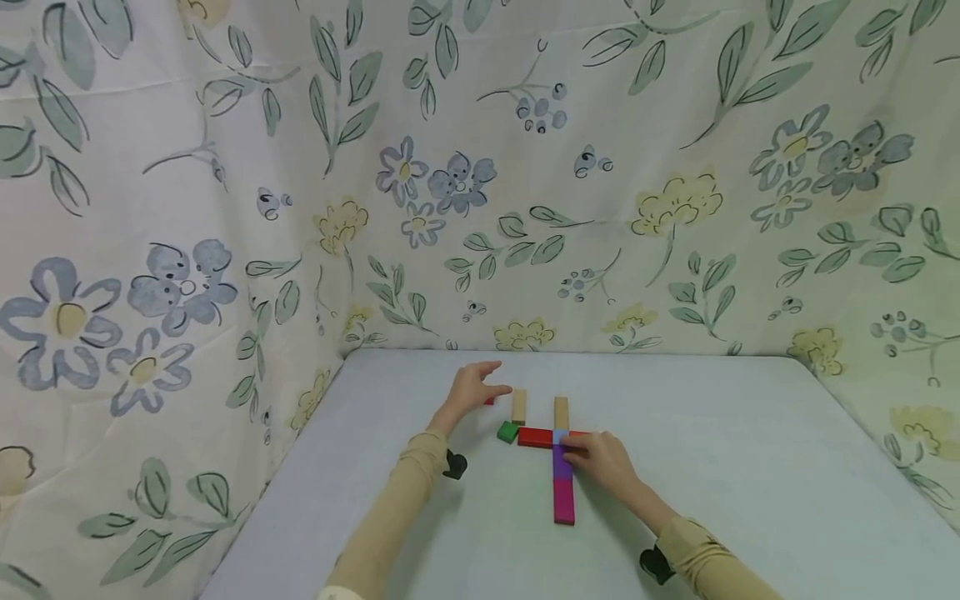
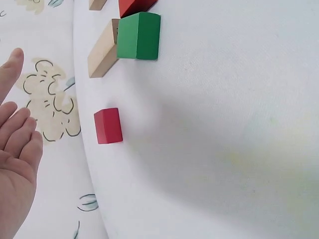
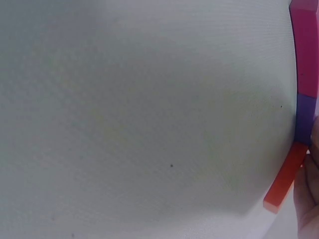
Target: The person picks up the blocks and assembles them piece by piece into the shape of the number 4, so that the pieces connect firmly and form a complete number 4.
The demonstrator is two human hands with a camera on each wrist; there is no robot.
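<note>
Near the table's far edge, my left hand [image 1: 472, 389] is raised over a small red block [image 1: 489, 401], thumb and fingers spread apart. The left wrist view shows this red block [image 2: 108, 126] lying apart from the hand. On the table, blocks form a cross: a red block [image 1: 535, 437] to the left, a natural wood block [image 1: 561, 412] at the top, a light blue block [image 1: 559, 436] in the centre, with a purple block [image 1: 562, 462] and a magenta block [image 1: 564, 502] below. My right hand [image 1: 603, 458] touches the centre with its fingertips, partly covering the orange-red right arm [image 3: 286, 177].
A green block [image 1: 507, 432] lies just left of the cross's red block. Behind it stands another natural wood block [image 1: 519, 407]. A flower-patterned cloth [image 1: 525, 167] hangs behind and along the left of the white table [image 1: 712, 433].
</note>
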